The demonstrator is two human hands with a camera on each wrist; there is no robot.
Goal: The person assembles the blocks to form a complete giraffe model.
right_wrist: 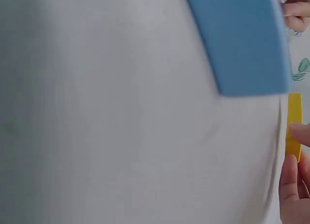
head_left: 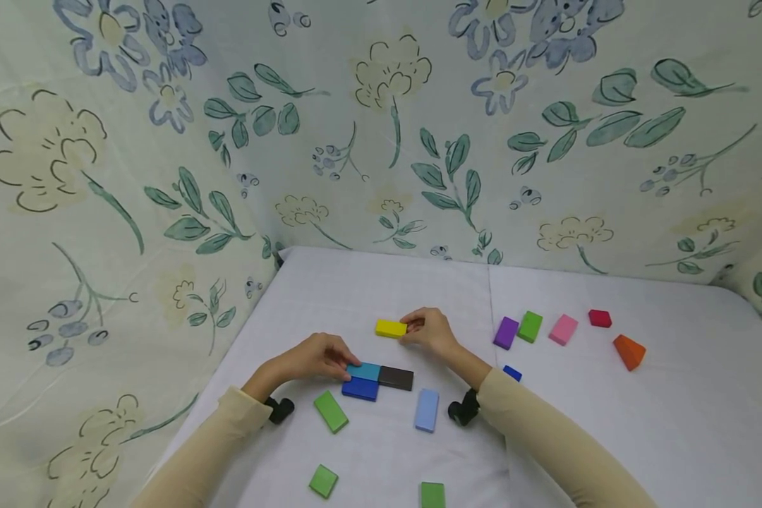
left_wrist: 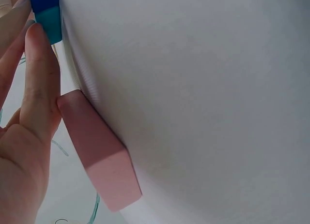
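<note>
My left hand (head_left: 317, 355) pinches the left end of a light blue block (head_left: 365, 371) between thumb and fingers. This block lies against a dark blue block (head_left: 360, 389) on its near side and meets a dark brown block (head_left: 396, 378) at its right end. Farther back, my right hand (head_left: 433, 330) holds the right end of a yellow block (head_left: 390, 328) between thumb and fingers. In the right wrist view, fingers also show on the yellow block (right_wrist: 294, 110). A pinkish block (left_wrist: 99, 149) lies beside my left hand in the left wrist view.
Near the hands lie a green block (head_left: 331, 411) and a pale blue block (head_left: 427, 410). Two green blocks (head_left: 324, 481) are closer to me. At right are purple (head_left: 506, 332), green, pink (head_left: 563, 329), red and orange (head_left: 629, 352) blocks. Floral cloth hangs behind the white table.
</note>
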